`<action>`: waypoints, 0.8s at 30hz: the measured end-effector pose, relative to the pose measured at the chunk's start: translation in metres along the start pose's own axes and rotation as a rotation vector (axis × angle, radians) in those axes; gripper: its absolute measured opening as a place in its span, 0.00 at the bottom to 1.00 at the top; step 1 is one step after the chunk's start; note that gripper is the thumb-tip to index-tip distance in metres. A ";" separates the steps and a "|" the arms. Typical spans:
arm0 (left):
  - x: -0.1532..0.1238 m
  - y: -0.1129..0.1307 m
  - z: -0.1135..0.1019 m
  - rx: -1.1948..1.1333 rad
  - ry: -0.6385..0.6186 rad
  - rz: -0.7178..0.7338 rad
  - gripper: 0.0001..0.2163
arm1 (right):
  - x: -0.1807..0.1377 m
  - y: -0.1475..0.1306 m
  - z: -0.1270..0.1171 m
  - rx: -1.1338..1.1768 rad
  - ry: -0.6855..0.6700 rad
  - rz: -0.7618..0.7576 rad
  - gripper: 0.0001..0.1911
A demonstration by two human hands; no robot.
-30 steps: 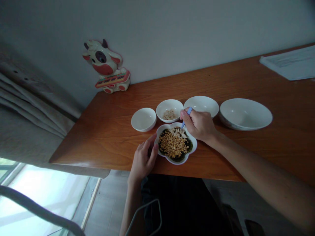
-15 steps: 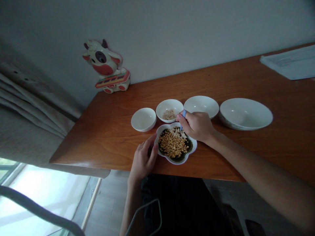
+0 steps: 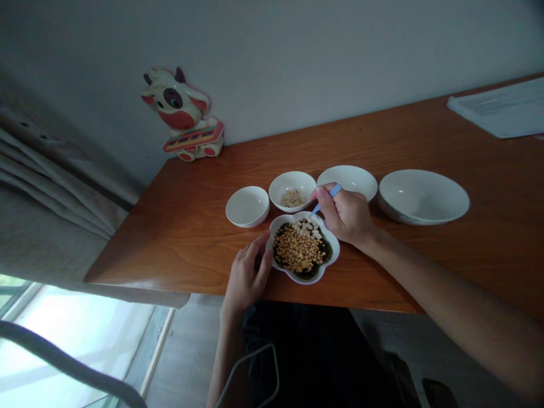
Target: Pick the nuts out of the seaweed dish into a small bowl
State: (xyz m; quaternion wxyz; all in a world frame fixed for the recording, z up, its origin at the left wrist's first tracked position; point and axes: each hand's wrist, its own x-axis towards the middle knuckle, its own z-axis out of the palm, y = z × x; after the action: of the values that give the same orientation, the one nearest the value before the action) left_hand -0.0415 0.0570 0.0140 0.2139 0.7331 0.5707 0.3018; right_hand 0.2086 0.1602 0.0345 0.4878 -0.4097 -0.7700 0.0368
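A white flower-shaped bowl stands near the table's front edge. It holds yellow beans, a patch of pale, flat seeds or kernels, and a dark green layer beneath. My left hand grips its left side between thumb and fingers. My right hand is closed on slim light-blue tweezers, slanted with the tip down at the bowl's far rim, by the pale pieces. Whether the tip pinches a piece is too small to tell. Behind, a small white bowl contains more pale pieces.
Three other white bowls stand in the row: a small one at left, a medium one partly behind my right hand, and a large one at right. A toy cow with keyboard and a white sheet lie farther back.
My right hand has turned slightly, and the tweezers now lean more to the right, with their tip raised toward the bowl's far rim. My left hand stays on the bowl.
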 end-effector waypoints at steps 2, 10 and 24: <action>0.000 0.000 0.000 0.001 0.000 0.000 0.19 | 0.000 -0.001 -0.002 0.020 0.063 0.007 0.21; 0.000 0.001 -0.001 -0.004 0.003 0.008 0.19 | 0.005 0.008 -0.001 0.005 0.146 -0.001 0.20; 0.000 0.001 0.000 0.006 -0.001 0.009 0.19 | 0.005 0.008 0.002 -0.042 0.051 0.014 0.21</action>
State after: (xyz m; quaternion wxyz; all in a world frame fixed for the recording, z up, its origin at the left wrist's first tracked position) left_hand -0.0403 0.0570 0.0146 0.2109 0.7364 0.5682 0.3006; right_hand 0.2111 0.1699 0.0337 0.4984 -0.4261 -0.7549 0.0134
